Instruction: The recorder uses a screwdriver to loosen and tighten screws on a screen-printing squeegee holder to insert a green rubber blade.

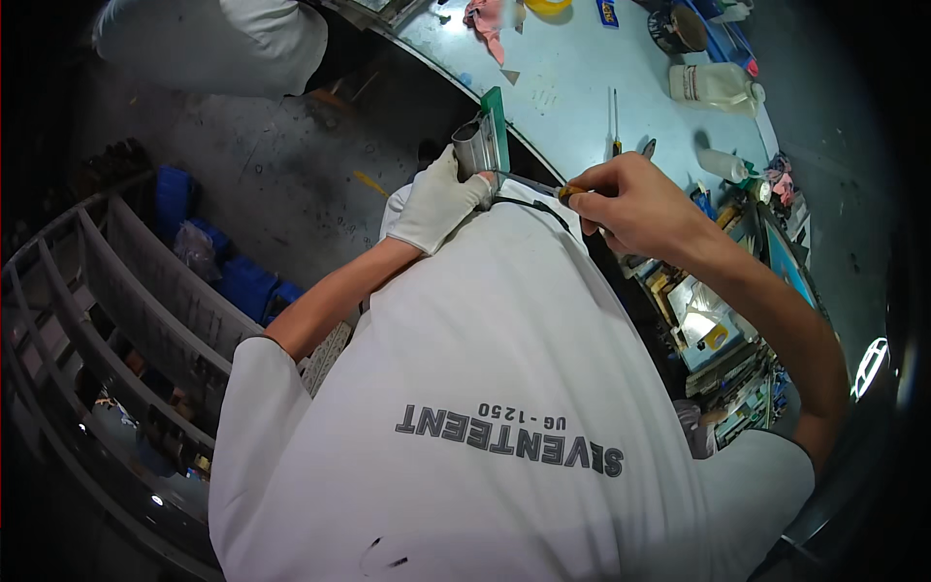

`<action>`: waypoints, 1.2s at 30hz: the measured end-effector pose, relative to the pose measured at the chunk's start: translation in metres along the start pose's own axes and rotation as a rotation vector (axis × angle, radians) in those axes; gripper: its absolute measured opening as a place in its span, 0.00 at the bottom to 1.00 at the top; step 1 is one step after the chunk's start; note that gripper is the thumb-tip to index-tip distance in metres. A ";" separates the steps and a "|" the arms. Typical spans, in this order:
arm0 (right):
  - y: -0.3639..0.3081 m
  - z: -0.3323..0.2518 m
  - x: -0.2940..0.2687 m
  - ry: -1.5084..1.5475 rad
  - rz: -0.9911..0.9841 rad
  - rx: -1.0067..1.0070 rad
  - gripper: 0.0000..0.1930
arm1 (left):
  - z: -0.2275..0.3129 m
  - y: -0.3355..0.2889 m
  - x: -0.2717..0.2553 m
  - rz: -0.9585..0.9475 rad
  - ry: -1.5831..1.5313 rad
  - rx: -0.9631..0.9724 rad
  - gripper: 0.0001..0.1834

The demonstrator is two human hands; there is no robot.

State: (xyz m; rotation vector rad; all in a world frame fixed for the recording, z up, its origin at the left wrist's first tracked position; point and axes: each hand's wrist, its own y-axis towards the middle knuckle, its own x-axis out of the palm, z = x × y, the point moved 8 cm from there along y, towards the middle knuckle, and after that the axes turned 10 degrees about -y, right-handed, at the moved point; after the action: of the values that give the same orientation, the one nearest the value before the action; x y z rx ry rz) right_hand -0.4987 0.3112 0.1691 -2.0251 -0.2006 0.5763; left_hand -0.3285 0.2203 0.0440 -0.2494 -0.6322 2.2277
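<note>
My left hand [438, 207], in a white glove with bare fingertips, is closed round a silvery metal part [475, 147] with a rounded, hollow end. A flat green strip [496, 126] stands along the right side of that part. Bare and pinched closed, my right hand [630, 202] grips a screwdriver [565, 194] by its yellowish handle. The thin shaft points left, and its tip reaches the metal part beside my left fingers. Whether the tip sits in a screw is too small to tell.
A pale worktable [562, 87] lies ahead, with another screwdriver [615, 121], a plastic jug [718, 87], a small bottle [722, 163] and a pink cloth [485, 27]. Cluttered shelving stands at right. A metal rack [145, 281] and blue bundles [242, 281] are at left; another person's white sleeve [213, 44] shows upper left.
</note>
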 end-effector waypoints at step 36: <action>-0.025 0.004 -0.007 -0.293 0.226 -0.309 0.15 | -0.034 -0.002 0.002 -0.087 -0.409 -0.439 0.17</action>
State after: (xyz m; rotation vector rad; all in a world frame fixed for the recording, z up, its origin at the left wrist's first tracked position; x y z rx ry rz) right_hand -0.5037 0.3243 0.1914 -2.2707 -0.2489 1.0401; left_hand -0.3160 0.2350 0.0161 0.0213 -1.3297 2.0463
